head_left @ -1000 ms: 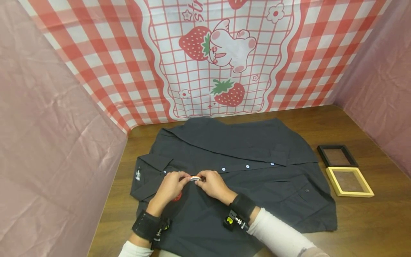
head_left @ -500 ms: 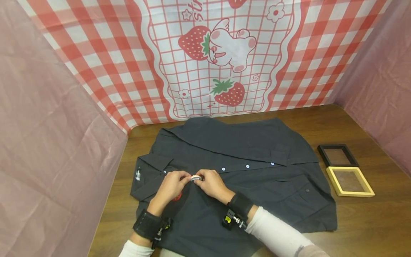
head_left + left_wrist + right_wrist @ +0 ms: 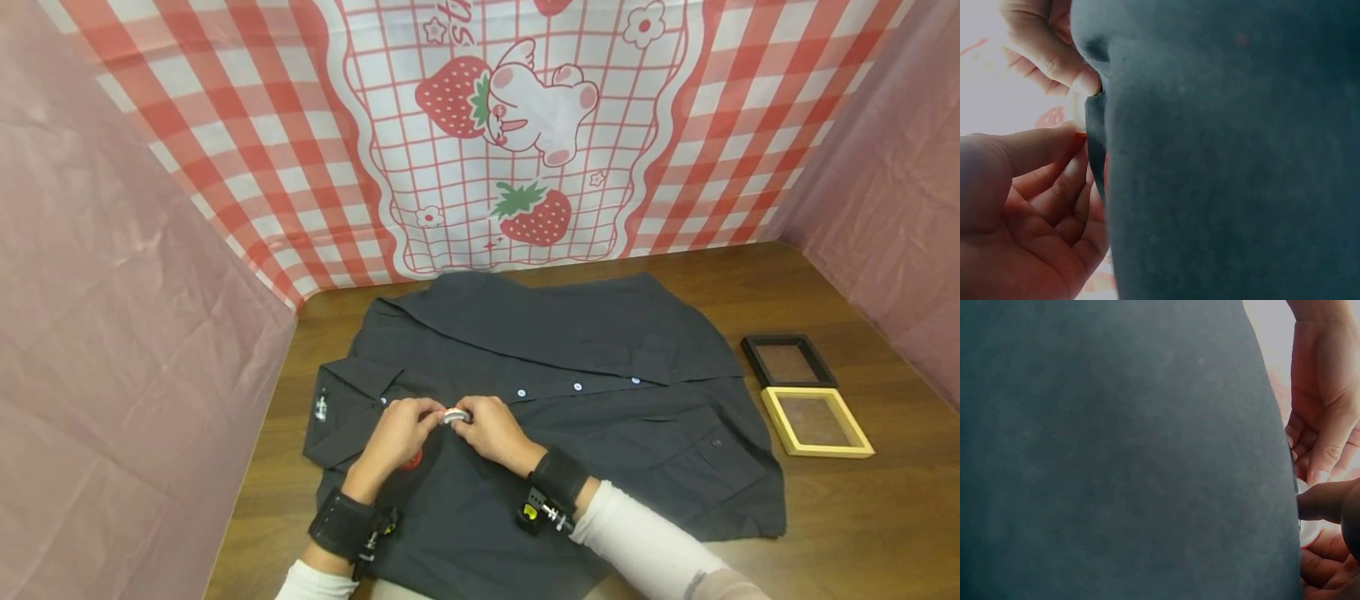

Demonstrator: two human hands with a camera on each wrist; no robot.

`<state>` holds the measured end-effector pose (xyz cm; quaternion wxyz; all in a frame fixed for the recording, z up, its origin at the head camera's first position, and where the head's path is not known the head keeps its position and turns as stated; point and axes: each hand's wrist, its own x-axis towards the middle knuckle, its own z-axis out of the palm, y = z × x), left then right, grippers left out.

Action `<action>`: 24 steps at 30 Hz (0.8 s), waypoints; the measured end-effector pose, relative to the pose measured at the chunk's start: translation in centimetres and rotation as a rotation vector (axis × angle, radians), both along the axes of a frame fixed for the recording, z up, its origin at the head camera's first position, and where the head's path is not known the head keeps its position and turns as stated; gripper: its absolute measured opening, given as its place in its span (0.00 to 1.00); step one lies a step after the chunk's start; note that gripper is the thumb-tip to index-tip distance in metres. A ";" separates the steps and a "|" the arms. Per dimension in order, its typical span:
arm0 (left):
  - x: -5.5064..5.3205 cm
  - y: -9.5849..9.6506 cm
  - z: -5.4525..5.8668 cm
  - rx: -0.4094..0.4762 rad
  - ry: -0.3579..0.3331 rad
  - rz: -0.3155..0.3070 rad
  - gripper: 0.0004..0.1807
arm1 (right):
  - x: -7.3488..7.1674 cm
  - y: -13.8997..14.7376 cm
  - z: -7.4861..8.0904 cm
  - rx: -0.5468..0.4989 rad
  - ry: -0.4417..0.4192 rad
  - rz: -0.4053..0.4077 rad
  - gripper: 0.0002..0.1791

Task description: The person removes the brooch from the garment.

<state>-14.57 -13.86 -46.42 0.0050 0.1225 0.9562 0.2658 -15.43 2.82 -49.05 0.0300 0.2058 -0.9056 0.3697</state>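
Between both hands, over the chest of a dark grey button-up shirt [image 3: 480,333], is a small round badge [image 3: 455,416] with a pale back and an orange-red edge. My left hand [image 3: 397,429] pinches its left side between thumb and fingers. The right hand [image 3: 495,429] pinches the opposite side. In the left wrist view the pale badge [image 3: 1077,112] stands against an edge of dark cloth [image 3: 1095,140], with fingertips right at it. Another badge, red and round [image 3: 412,459], sits on the shirt beside the left wrist. Raised cloth fills much of both wrist views.
The shirt lies on a wooden table [image 3: 832,508], collar to the left. To the right are a black square frame [image 3: 759,364] and a yellow one [image 3: 783,425]. A red checked cloth [image 3: 262,142] hangs behind, with pink cloth [image 3: 135,333] at both sides.
The badge has tilted slightly between the fingers, so more of its pale back shows. Both hands stay in nearly the same place.
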 end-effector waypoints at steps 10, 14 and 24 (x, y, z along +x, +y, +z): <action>0.0 0.0 0.0 0.024 -0.019 0.016 0.06 | 0.1 0.2 0.0 -0.003 -0.011 0.020 0.03; 0.1 0.0 0.0 0.034 -0.006 0.014 0.06 | 0.0 0.4 0.1 -0.006 -0.031 0.030 0.04; 0.2 0.0 0.0 0.050 0.011 0.009 0.05 | 0.1 0.5 0.2 -0.001 -0.063 0.046 0.04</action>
